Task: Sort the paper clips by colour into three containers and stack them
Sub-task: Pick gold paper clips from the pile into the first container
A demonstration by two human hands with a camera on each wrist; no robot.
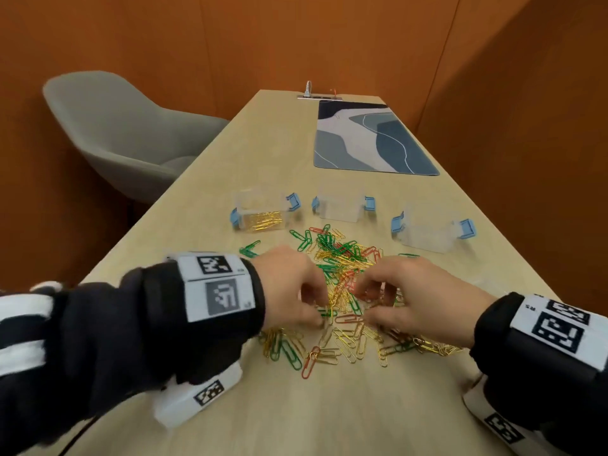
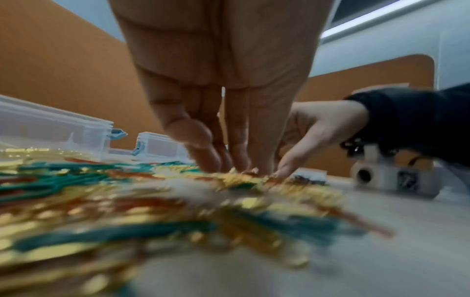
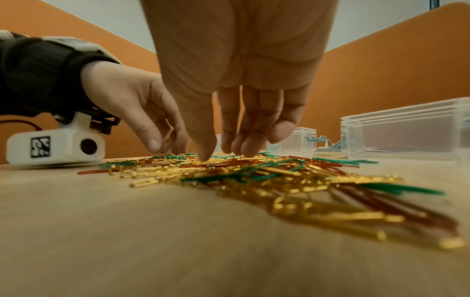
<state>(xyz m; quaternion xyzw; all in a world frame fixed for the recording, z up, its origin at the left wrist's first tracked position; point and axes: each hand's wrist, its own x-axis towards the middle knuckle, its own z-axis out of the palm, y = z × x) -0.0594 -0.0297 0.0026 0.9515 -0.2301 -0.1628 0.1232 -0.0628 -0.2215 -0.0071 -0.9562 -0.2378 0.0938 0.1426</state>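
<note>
A mixed pile of gold, green and red paper clips (image 1: 342, 291) lies on the wooden table (image 1: 230, 406). Both hands reach into it with fingers curled down. My left hand (image 1: 324, 312) has thumb and fingertips closed on gold clips in the pile's middle; its fingers (image 2: 223, 160) point straight down. My right hand (image 1: 368, 304) touches the clips with thumb and fingertips (image 3: 206, 154); a pinch is not visible. Behind the pile stand three clear containers with blue latches: the left one (image 1: 260, 209) holds gold clips, while the middle (image 1: 340, 205) and right (image 1: 431, 233) look empty.
A blue-patterned desk mat (image 1: 371, 139) lies farther back on the right. At the far end is a socket strip (image 1: 319, 97). A grey chair (image 1: 115, 133) stands off the table's left edge. Orange walls close in the space.
</note>
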